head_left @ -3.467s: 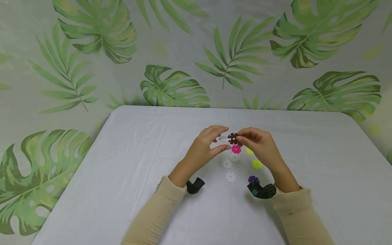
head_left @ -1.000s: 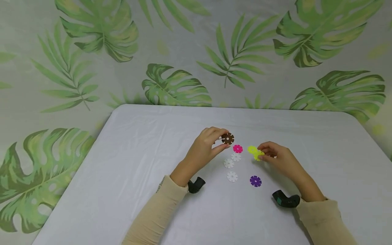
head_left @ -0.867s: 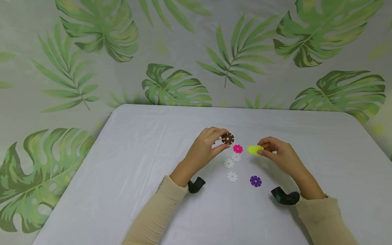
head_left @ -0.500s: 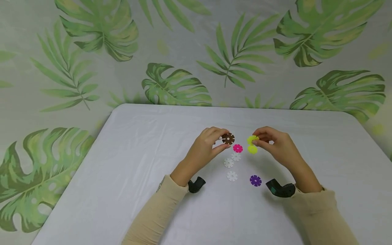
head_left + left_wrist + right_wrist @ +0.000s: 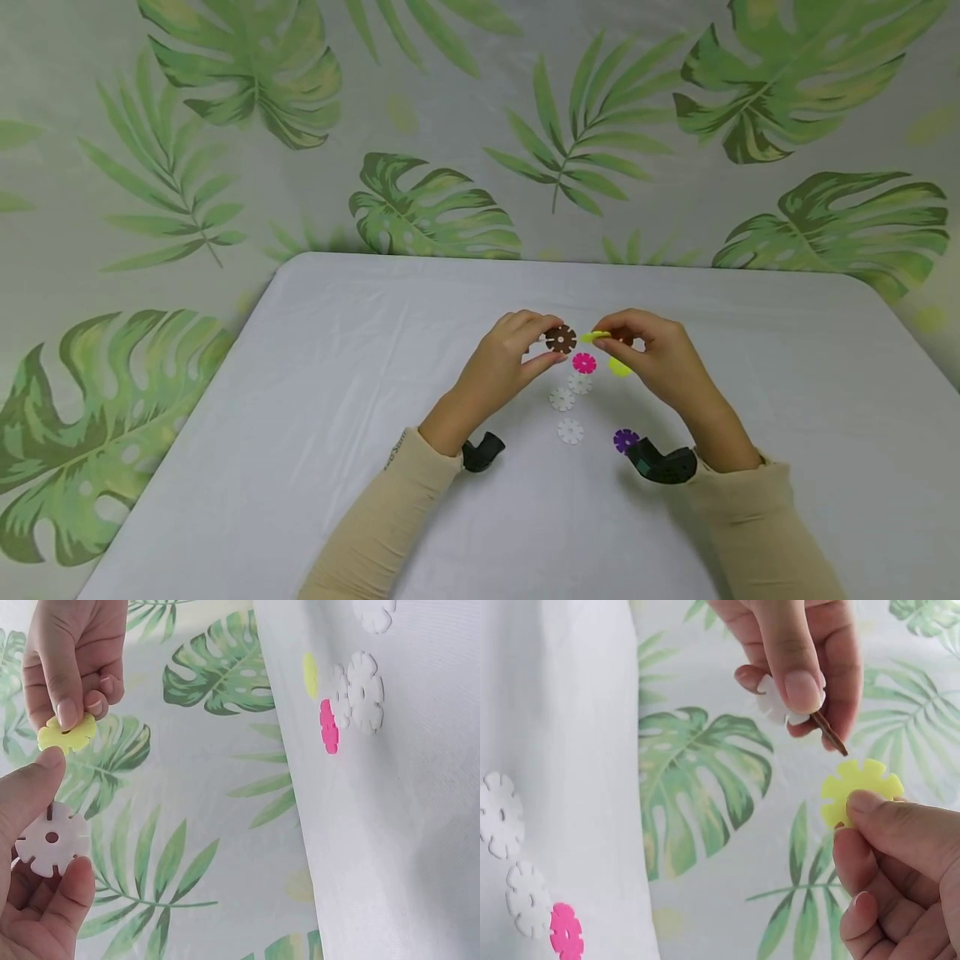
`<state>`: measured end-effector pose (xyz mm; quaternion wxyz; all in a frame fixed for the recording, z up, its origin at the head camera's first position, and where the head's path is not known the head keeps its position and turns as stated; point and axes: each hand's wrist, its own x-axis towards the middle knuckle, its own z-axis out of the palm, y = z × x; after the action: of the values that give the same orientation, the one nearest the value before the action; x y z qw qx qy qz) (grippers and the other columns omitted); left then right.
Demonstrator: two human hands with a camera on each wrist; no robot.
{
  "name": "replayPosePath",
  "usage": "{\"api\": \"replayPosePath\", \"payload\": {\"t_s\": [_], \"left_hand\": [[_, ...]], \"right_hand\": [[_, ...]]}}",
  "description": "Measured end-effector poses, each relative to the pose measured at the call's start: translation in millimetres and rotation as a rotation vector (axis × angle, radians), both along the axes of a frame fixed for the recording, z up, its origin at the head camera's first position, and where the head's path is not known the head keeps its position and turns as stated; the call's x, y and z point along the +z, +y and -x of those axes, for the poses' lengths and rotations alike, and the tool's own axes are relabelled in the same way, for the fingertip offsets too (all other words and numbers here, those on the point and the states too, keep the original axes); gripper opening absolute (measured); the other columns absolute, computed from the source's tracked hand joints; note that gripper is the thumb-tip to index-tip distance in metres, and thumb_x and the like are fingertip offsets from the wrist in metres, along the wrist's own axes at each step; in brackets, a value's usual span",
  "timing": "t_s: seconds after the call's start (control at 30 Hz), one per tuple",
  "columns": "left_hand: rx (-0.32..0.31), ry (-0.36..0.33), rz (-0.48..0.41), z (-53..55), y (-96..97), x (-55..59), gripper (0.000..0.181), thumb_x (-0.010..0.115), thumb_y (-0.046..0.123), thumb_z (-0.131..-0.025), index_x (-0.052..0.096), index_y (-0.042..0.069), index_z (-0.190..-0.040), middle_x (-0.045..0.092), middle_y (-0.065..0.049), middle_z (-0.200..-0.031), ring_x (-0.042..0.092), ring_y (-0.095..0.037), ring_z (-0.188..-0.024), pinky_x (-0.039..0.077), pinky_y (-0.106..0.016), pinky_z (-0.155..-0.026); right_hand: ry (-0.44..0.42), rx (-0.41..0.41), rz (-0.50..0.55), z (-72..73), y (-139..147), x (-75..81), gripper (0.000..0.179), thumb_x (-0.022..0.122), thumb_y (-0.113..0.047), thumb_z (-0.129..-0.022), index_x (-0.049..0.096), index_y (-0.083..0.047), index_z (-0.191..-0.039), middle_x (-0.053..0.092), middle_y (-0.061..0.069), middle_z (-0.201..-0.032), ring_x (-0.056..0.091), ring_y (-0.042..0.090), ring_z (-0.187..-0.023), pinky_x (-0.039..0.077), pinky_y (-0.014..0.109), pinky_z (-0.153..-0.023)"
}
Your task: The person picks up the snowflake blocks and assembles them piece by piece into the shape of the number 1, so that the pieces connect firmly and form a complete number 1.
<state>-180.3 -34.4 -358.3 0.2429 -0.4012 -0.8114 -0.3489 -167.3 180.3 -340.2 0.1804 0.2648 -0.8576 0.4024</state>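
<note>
Pinching joined brown and white discs (image 5: pixel 565 342) in our left hand (image 5: pixel 498 354), an unjoined yellow disc (image 5: pixel 868 780) in our right hand (image 5: pixel 651 343), short of the table's far edge (image 5: pixel 420 267), we've six loose discs (image 5: pixel 584 363) seemingly left.

I see soft, dim light in the head view, faint shadows on the table (image 5: pixel 360 375) beside the sleeves (image 5: pixel 382 512), and brighter, paler wrist views.

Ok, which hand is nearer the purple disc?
Right. The right hand is beyond the purple disc, its wrist camera partly overlapping it in the head view; the left hand is also beyond it, but farther left.
</note>
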Motion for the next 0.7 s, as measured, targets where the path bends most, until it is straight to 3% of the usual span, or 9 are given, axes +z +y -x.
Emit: {"api": "replayPosePath", "payload": {"t_s": [0.27, 0.57, 0.7], "left_hand": [[-0.008, -0.020, 0.008, -1.4, 0.8, 1.3, 0.033, 0.070, 0.018, -0.079, 0.061, 0.004, -0.107, 0.059, -0.003, -0.099, 0.051, -0.014, -0.087, 0.040, -0.014, -0.071], [-0.020, -0.008, -0.007, -1.8, 1.8, 0.9, 0.032, 0.071, 0.016, -0.078, 0.061, 0.004, -0.106, 0.059, -0.002, -0.098, 0.051, -0.013, -0.087, 0.040, -0.014, -0.075], [-0.030, -0.008, -0.011, -2.2, 3.1, 0.9, 0.032, 0.071, 0.015, -0.078, 0.061, 0.003, -0.105, 0.059, -0.003, -0.099, 0.051, -0.014, -0.088, 0.040, -0.015, -0.077]], "right_hand": [[0.052, 0.010, 0.003, -0.9, -5.0, -3.9, 0.020, 0.072, 0.001, -0.071, 0.069, -0.009, -0.088, 0.063, -0.004, -0.082, 0.049, 0.010, -0.069, 0.040, 0.017, -0.056], [0.151, 0.057, 0.081, -7.8, -15.0, 5.9, 0.021, 0.070, 0.016, -0.065, 0.068, 0.002, -0.081, 0.064, 0.008, -0.077, 0.054, 0.013, -0.068, 0.040, 0.013, -0.058], [0.177, 0.063, 0.094, -5.4, -13.7, 2.2, 0.021, 0.071, 0.016, -0.064, 0.068, 0.002, -0.080, 0.065, 0.007, -0.077, 0.057, 0.013, -0.071, 0.041, 0.012, -0.061]]}}
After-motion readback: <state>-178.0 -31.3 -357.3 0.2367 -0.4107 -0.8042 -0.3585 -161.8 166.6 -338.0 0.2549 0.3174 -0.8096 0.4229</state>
